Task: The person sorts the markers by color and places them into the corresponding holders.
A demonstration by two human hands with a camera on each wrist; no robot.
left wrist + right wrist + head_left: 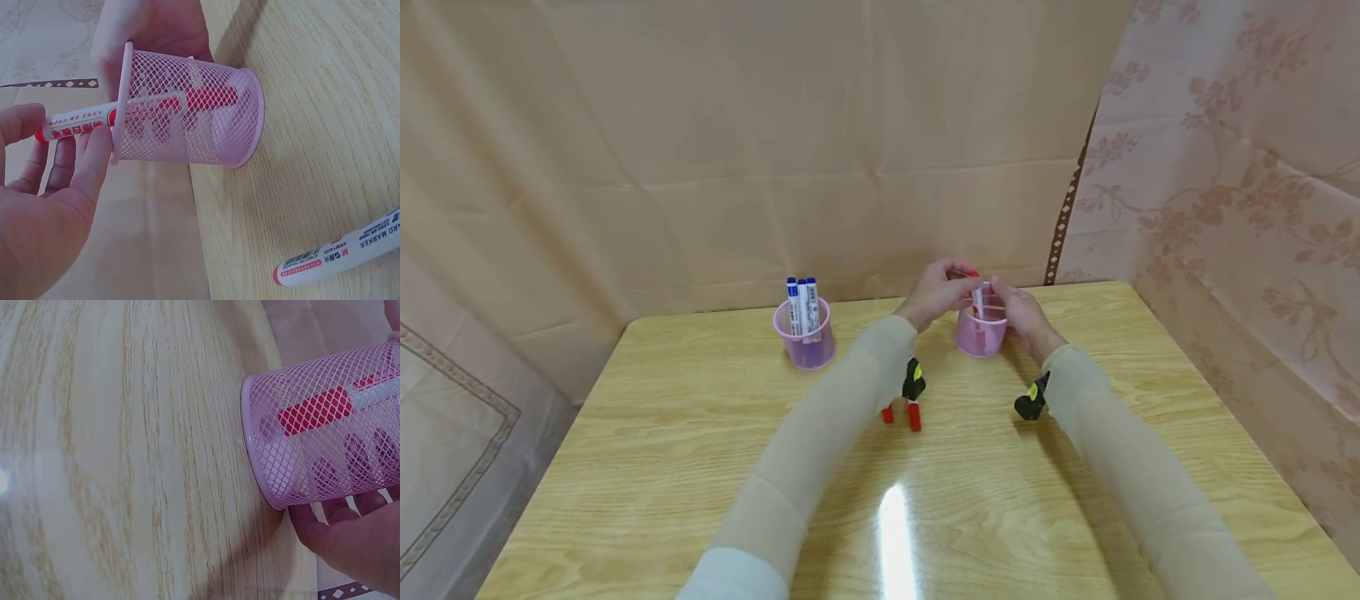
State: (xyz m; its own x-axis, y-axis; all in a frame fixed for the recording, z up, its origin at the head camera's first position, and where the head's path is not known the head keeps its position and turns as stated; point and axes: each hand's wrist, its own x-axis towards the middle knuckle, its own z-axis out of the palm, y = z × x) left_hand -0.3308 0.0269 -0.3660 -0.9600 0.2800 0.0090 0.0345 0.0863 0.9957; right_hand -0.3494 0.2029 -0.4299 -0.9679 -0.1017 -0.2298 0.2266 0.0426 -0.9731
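My left hand (934, 293) pinches a red whiteboard marker (78, 122) near its upper end, between thumb and fingers. The marker's red-capped end points down inside a pink mesh pen cup (981, 340), visible through the mesh, while the white barrel stands out above the rim. On the cup's right side, my right hand (1026, 318) holds it, with fingers curved around the mesh wall (356, 534). The cup stands upright near the table's back edge. Below my left wrist lie red markers (914, 416), partly hidden by the sleeve; one white-barrelled marker (337, 259) shows in the left wrist view.
A second pink mesh cup (811, 354) stands to the left, holding several blue-capped markers (802, 307) upright. The wooden table (685, 467) has its back edge close behind both cups, against a beige curtain (715, 167). Patterned cloth (1247, 183) hangs on the right.
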